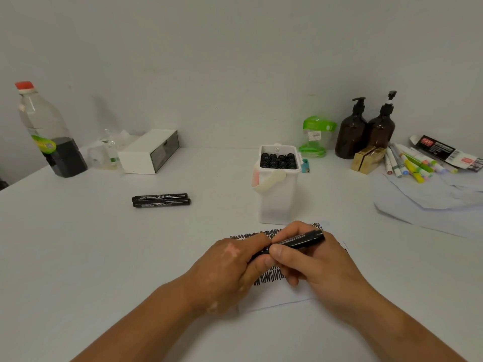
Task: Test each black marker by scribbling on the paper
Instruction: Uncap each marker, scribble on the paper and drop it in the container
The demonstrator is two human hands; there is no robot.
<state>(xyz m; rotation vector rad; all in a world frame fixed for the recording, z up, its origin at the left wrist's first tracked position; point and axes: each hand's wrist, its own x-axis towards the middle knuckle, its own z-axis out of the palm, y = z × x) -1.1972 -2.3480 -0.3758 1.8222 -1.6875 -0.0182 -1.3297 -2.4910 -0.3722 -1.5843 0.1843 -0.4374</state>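
Near the middle of the table (78, 244), both hands meet over the paper (282, 299), and between them they hold one black marker (300, 240). The marker lies almost flat, a little above the sheet, and its free end points to about 2 o'clock. The right hand (313, 262) has its fingers curled around the barrel, with the thumb pressed on top. The left hand (230, 267) pinches the other end of this marker with thumb and fingers. This end is covered by the fingers, so I cannot tell if the cap is on or off. The paper is under both hands, and it carries black zigzag scribbles (271, 276) in rows, partly hidden by the hands. From the hands, a white container (278, 202) stands at 12 o'clock, just beside the far edge of the paper, and it is full of upright black markers (278, 160). At 10 o'clock, well apart from the hands, two capped markers (160, 200) lie side by side and touch each other. Further at 10 o'clock, near the wall, there is a clear bottle (52, 142) with dark liquid and a red cap. At 1 o'clock two brown pump bottles (351, 134) stand close together, and at 2 o'clock there is a heap of coloured pens (410, 163).
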